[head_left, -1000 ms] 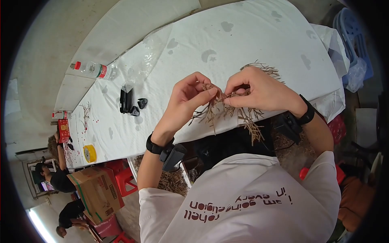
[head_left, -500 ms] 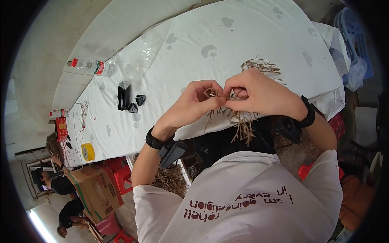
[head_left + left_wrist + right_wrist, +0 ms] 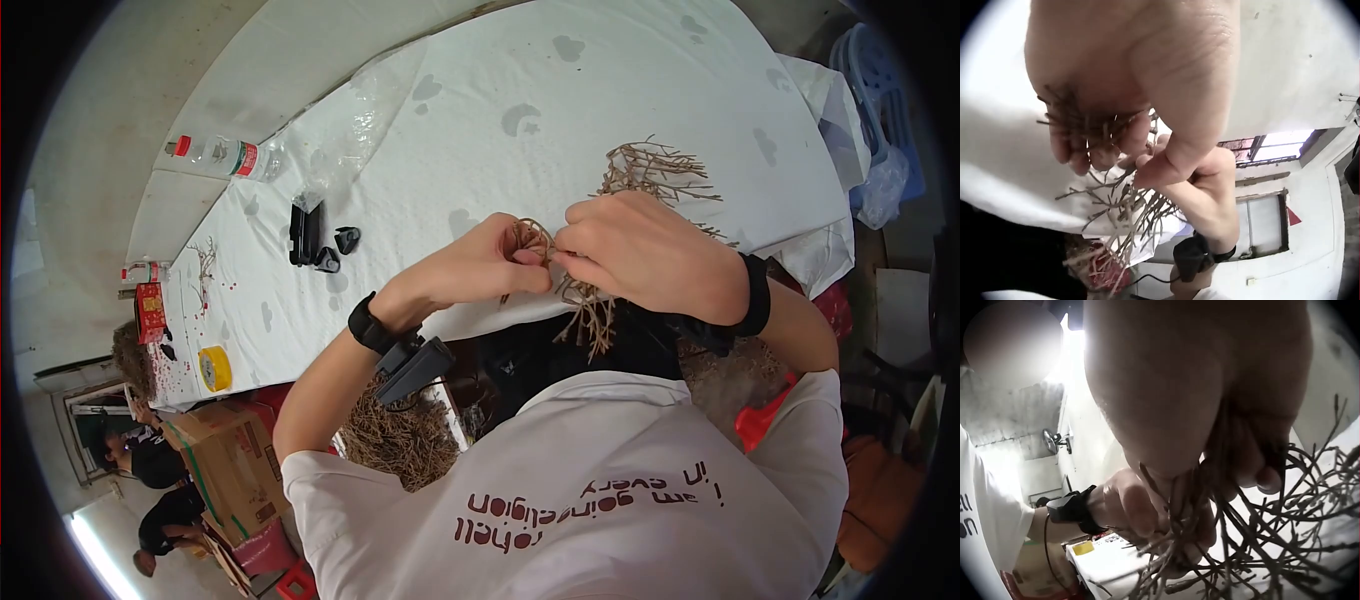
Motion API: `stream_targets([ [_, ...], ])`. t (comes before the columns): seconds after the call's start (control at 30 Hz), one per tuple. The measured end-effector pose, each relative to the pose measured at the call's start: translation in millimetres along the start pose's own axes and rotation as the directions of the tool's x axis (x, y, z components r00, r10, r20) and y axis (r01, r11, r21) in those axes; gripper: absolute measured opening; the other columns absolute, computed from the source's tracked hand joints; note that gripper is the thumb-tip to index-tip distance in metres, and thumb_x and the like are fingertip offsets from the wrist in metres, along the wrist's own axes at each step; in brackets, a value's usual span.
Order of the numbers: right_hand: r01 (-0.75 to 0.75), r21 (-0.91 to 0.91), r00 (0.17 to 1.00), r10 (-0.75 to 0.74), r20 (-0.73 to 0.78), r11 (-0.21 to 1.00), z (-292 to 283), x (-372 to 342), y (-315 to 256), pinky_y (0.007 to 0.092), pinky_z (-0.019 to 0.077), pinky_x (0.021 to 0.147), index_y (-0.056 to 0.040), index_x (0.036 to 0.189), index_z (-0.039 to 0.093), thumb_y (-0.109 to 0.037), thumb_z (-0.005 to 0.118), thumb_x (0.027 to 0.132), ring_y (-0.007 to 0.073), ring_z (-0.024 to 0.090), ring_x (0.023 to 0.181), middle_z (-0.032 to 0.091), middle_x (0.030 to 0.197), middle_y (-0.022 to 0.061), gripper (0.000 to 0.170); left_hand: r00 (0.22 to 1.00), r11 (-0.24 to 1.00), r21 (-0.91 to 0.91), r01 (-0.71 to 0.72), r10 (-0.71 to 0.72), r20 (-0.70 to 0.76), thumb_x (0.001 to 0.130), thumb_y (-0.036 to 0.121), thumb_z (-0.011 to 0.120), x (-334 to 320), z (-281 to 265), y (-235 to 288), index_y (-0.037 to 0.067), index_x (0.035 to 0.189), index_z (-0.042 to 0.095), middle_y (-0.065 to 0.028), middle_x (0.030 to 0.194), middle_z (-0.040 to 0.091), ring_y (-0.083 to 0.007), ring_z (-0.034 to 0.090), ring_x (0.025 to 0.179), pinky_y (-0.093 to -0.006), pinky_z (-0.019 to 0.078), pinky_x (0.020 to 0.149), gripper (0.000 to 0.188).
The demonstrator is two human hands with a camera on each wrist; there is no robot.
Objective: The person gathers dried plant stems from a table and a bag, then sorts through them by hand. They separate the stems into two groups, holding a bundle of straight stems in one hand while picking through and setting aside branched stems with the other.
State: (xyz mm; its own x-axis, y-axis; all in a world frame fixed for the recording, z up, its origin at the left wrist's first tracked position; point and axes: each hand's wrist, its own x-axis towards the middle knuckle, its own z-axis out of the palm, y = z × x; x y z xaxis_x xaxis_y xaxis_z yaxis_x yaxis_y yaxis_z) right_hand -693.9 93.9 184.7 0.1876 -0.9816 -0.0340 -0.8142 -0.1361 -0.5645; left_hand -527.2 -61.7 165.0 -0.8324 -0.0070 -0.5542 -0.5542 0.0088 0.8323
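Note:
A bunch of thin, dry brown twigs (image 3: 590,315) is gripped between my two hands over the table's near edge. My left hand (image 3: 465,268) curls its fingers round one part of it, and a bent twig (image 3: 537,232) arches above the thumb. In the left wrist view, short twigs (image 3: 1091,125) lie across the curled fingers. My right hand (image 3: 655,252) pinches the bunch close beside the left fingertips. Forked twig ends (image 3: 655,170) stick out beyond it, and others hang below. The right wrist view shows branching twigs (image 3: 1260,531) under that hand; the pinch itself is partly hidden.
On the white-covered table (image 3: 480,80) are a plastic bottle (image 3: 220,158), a black case (image 3: 305,235) with small black parts, and yellow tape (image 3: 214,368). More twigs (image 3: 400,440) fill a container below on the left. Two people are past a cardboard box (image 3: 225,460).
The left hand has turned and dropped slightly, and the twigs that hung below it are now mostly out of sight. More twig ends show past the right hand, whose back has rolled upward.

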Motion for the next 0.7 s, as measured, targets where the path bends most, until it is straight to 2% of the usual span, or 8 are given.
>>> stream_targets([
  [0.1, 0.019, -0.128, 1.000, -0.017, 0.019, 0.992, -0.2, -0.4, -3.2, 0.0443, 0.0490, 0.068, 0.0009, 0.077, 0.063, -0.016, 0.067, 0.087, 0.0348, 0.062, 0.075, 0.059, 0.077, 0.0147, 0.020, 0.999, 0.999, -0.020, -0.039, 0.039, -0.008, 0.086, 0.009, 0.067, 3.5, 7.3, -9.7, 0.004, 0.069, 0.056, 0.0081, 0.065, 0.054, -0.0030, 0.045, 0.061, -0.0229, 0.0335, 0.054, 0.021],
  [0.23, 0.163, -0.275, 0.987, -0.156, 0.046, 0.948, -0.1, -1.9, -5.3, 0.0437, 0.0497, 0.068, -0.0017, 0.075, 0.061, -0.018, 0.067, 0.087, 0.0340, 0.061, 0.074, 0.055, 0.076, 0.0129, 0.022, 0.986, 0.967, 0.228, -0.114, 0.139, -0.095, 0.087, 0.015, 0.066, 3.8, 10.9, -13.9, 0.005, 0.063, 0.051, 0.0004, 0.051, 0.046, -0.0121, 0.050, 0.049, -0.0316, 0.0351, 0.048, 0.030],
  [0.33, 0.181, -0.208, 0.977, -0.151, 0.152, 0.961, -3.9, -4.5, -0.7, 0.0424, 0.0497, 0.067, -0.0013, 0.075, 0.061, -0.016, 0.067, 0.086, 0.0324, 0.063, 0.076, 0.057, 0.077, 0.0129, 0.019, 0.944, 0.776, 0.590, -0.224, 0.323, -0.068, 0.088, 0.018, 0.066, -7.3, 14.3, -9.6, 0.003, 0.062, 0.056, -0.0119, 0.049, 0.051, -0.0287, 0.056, 0.049, -0.0396, 0.0410, 0.049, 0.032],
  [0.37, 0.180, -0.209, 0.977, -0.150, 0.152, 0.961, -5.2, -5.6, -1.3, 0.0424, 0.0497, 0.067, -0.0013, 0.075, 0.061, -0.016, 0.067, 0.086, 0.0324, 0.063, 0.076, 0.057, 0.077, 0.0129, 0.019, 0.944, 0.776, 0.590, -0.225, 0.324, -0.067, 0.088, 0.018, 0.066, -10.5, 16.7, -9.7, 0.003, 0.062, 0.056, -0.0119, 0.049, 0.051, -0.0287, 0.056, 0.049, -0.0396, 0.0410, 0.049, 0.032],
  [0.47, 0.181, -0.077, 0.949, -0.153, 0.276, 0.981, -8.6, -7.7, -4.9, 0.0421, 0.0502, 0.067, -0.0011, 0.073, 0.060, -0.013, 0.065, 0.086, 0.0318, 0.063, 0.075, 0.058, 0.076, 0.0128, 0.018, 0.878, 0.387, 0.861, -0.329, 0.460, 0.129, 0.090, 0.019, 0.066, -21.5, 21.3, -11.4, 0.001, 0.063, 0.060, -0.0212, 0.058, 0.056, -0.0391, 0.057, 0.056, -0.0470, 0.0437, 0.053, 0.033],
  [0.6, 0.368, 0.087, 0.929, -0.370, -0.003, 0.926, -9.9, -23.0, 18.0, 0.0388, 0.0498, 0.065, 0.0007, 0.072, 0.061, -0.010, 0.065, 0.087, 0.0334, 0.061, 0.070, 0.057, 0.072, 0.0137, 0.019, 0.882, 0.338, 0.901, -0.273, 0.463, 0.093, 0.094, 0.022, 0.064, -38.5, 1.9, -26.6, 0.003, 0.063, 0.060, -0.0209, 0.059, 0.056, -0.0402, 0.058, 0.057, -0.0483, 0.0422, 0.052, 0.036],
  [0.63, 0.368, 0.088, 0.929, -0.369, -0.002, 0.926, -15.4, -23.9, 21.5, 0.0388, 0.0498, 0.065, 0.0007, 0.072, 0.061, -0.010, 0.065, 0.087, 0.0334, 0.061, 0.070, 0.057, 0.072, 0.0137, 0.019, 0.882, 0.339, 0.900, -0.273, 0.463, 0.093, 0.094, 0.022, 0.064, -47.7, -10.3, -34.3, 0.003, 0.063, 0.060, -0.0209, 0.059, 0.056, -0.0402, 0.058, 0.057, -0.0483, 0.0422, 0.052, 0.036],
  [0.7, 0.121, 0.179, 0.992, -0.127, 0.019, 0.976, -38.0, -24.9, 27.1, 0.0346, 0.0479, 0.063, 0.0017, 0.075, 0.065, -0.009, 0.066, 0.088, 0.0266, 0.058, 0.064, 0.061, 0.072, 0.0111, 0.017, 0.887, 0.482, 0.858, -0.180, 0.456, -0.071, 0.097, 0.019, 0.063, -62.2, -31.4, -39.8, 0.001, 0.067, 0.060, -0.0184, 0.056, 0.054, -0.0301, 0.061, 0.052, -0.0454, 0.0420, 0.051, 0.035],
])
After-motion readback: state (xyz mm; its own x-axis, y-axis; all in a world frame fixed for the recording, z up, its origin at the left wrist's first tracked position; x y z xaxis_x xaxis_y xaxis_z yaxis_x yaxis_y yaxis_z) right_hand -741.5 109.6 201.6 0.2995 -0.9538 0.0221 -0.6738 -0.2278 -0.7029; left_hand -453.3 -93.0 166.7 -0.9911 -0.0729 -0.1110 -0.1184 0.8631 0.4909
